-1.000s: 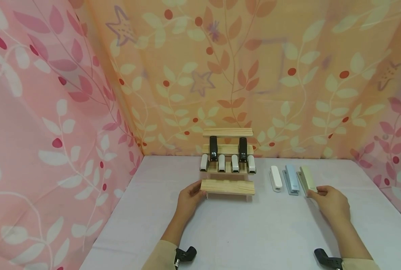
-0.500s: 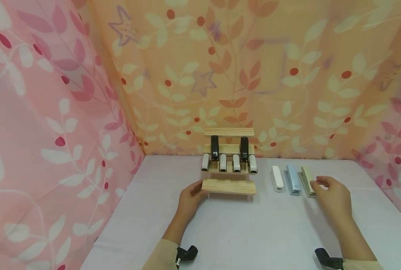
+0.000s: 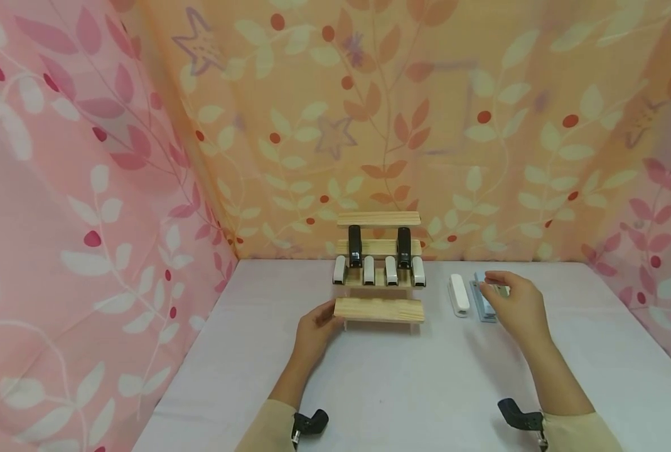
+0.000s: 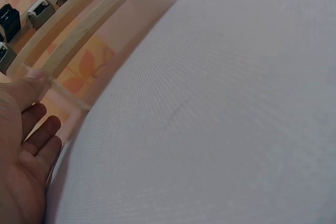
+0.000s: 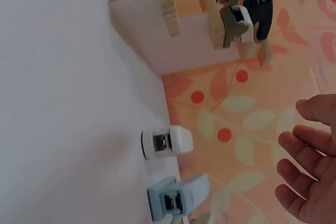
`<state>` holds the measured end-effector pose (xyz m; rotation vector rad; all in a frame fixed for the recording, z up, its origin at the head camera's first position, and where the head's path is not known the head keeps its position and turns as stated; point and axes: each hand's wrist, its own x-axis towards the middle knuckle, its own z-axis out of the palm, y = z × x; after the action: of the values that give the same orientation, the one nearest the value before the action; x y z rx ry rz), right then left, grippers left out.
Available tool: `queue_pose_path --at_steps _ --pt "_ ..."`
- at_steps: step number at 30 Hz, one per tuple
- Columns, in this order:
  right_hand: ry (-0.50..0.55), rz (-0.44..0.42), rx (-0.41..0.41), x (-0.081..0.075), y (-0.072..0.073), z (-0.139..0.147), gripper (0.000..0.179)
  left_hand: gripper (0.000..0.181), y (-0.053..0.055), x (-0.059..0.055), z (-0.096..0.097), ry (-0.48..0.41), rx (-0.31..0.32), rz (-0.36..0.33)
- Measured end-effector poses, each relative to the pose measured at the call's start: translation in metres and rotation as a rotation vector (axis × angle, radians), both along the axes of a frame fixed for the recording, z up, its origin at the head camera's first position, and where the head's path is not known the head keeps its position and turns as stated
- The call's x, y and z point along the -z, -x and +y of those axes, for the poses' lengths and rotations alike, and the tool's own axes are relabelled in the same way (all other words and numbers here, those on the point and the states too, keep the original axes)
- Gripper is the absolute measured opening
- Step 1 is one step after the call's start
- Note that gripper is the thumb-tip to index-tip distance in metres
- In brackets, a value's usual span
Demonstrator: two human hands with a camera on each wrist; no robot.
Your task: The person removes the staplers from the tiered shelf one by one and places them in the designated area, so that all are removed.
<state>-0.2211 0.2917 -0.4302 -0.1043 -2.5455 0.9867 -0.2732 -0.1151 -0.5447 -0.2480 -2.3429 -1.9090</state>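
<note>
A tiered wooden rack (image 3: 379, 310) with clear side panels stands at the table's back. My left hand (image 3: 314, 333) holds the left end of its lowest shelf; in the left wrist view the thumb (image 4: 35, 80) lies at the shelf's end and the other fingers bend loosely below. To the rack's right stand a white stapler (image 3: 459, 295), a blue stapler (image 3: 486, 309) and a pale green stapler (image 3: 504, 290), mostly hidden behind my right hand (image 3: 520, 307). That hand hovers over the blue stapler, fingers relaxed and apart, holding nothing in the right wrist view.
Several white staplers (image 3: 391, 271) line one rack shelf, with two black staplers (image 3: 354, 246) on the tier behind. Floral curtains (image 3: 335, 125) rise behind and beside the white-covered table (image 3: 397, 389). A black wrist mount (image 3: 518, 415) sticks out from the right sleeve.
My right hand has let go of the green stapler, lifted, and moved left over the blue one. My left hand keeps its place on the rack.
</note>
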Motion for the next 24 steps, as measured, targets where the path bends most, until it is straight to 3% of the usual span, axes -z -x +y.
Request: queue_pose_path --at_steps 9,24 --pt "-0.002 0.107 -0.090 -0.010 0.019 -0.033 0.044 0.052 0.001 -0.001 0.001 0.006 -0.007 0.009" --pt "0.014 0.125 -0.163 -0.015 0.046 -0.076 0.039 0.056 0.000 0.000 0.000 -0.021 0.003 0.002"
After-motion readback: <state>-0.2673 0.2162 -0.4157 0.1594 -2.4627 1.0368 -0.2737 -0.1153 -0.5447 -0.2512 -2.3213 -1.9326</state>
